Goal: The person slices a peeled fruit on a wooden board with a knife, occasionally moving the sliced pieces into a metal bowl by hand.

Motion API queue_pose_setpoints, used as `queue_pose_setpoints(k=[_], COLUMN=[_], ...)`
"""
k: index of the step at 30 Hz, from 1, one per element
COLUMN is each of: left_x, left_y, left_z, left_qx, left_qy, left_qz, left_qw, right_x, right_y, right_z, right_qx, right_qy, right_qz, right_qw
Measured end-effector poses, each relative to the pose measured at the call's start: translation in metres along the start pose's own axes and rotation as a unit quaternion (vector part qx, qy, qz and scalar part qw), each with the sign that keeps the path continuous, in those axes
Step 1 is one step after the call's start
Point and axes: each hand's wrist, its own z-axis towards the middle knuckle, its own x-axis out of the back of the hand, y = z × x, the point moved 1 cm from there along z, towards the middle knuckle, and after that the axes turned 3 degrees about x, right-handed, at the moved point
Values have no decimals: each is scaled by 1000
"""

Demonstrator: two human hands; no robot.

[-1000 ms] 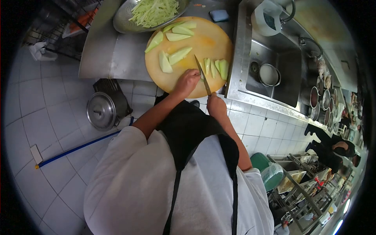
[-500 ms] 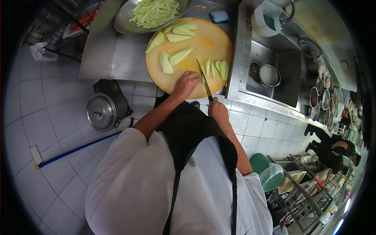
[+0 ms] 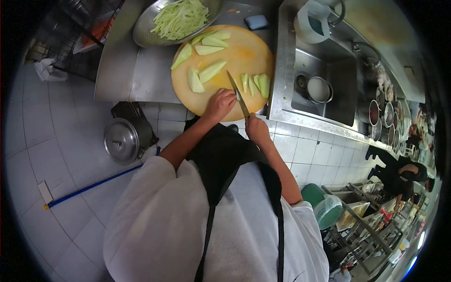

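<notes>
My right hand (image 3: 257, 129) is wrapped round the handle of a knife (image 3: 238, 96), whose blade lies over the near part of a round, orange-stained cutting board (image 3: 244, 40). Fingers closed, my left hand (image 3: 221, 104) presses a small pale green piece (image 3: 238, 96) against the board beside the blade. Several pale green wedges (image 3: 212, 71) lie on the board's left and far parts. Narrower slices (image 3: 264, 85) are grouped at its right. Behind the board, a metal colander (image 3: 143, 30) holds a heap of thin green strips (image 3: 181, 19).
A steel sink (image 3: 345, 101) with a round pot (image 3: 319, 90) is at the right. A blue sponge (image 3: 256, 22) sits behind the board. A lidded pot (image 3: 121, 141) and a blue pole (image 3: 96, 187) are on the floor at left. Another person (image 3: 392, 176) is far right.
The view has shifted slightly, so the counter and board appear a little lower and further left. Both hands keep their grips, and the knife blade sits closer to my left fingers.
</notes>
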Motion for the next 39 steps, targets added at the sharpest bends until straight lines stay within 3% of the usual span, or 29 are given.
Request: queue_pose_setpoints(k=[2,5,9,12,14,17,20,23,26,29,32,33,36,39], left_x=[-1,-2,-1,15,-6,-44,-69,-81,-82,-91,-87,-71,-17,39], left_y=[-2,1,12,53,54,49,34,28,28,0,-34,-32,-31,2], left_z=[2,21,64,116,140,164,168,166,175,170,177,178,181,155], left_qx=[1,6,79,-15,-16,20,48,60,182,301,325,377,314,250], left_qy=[-21,-22,143,123,-47,-306,-367,-324,-410,-372,-260,-214,-130,-120], left_qz=[12,34,6,5,81,218,202,193,98,-55,-98,-211,-271,-51], left_qw=[1000,999,986,992,995,927,907,924,888,876,904,876,901,959], right_x=[9,26,41,27,15,8,9,2,-1,0,-1,0,4,5], right_y=[3,-3,-6,1,2,-3,-2,3,6,7,12,15,25,32], right_z=[5,6,0,-10,-14,-24,-25,-23,-26,-30,-30,-28,-24,-13], right_qx=[25,-10,-67,-60,-52,-36,-24,-41,-30,-17,-15,-15,-35,-53], right_qy=[23,73,114,137,127,108,122,114,100,61,34,29,75,96], right_qz=[-17,12,54,55,59,66,60,56,72,81,87,88,89,80], right_qw=[999,997,990,987,989,991,990,991,992,995,996,996,993,991])
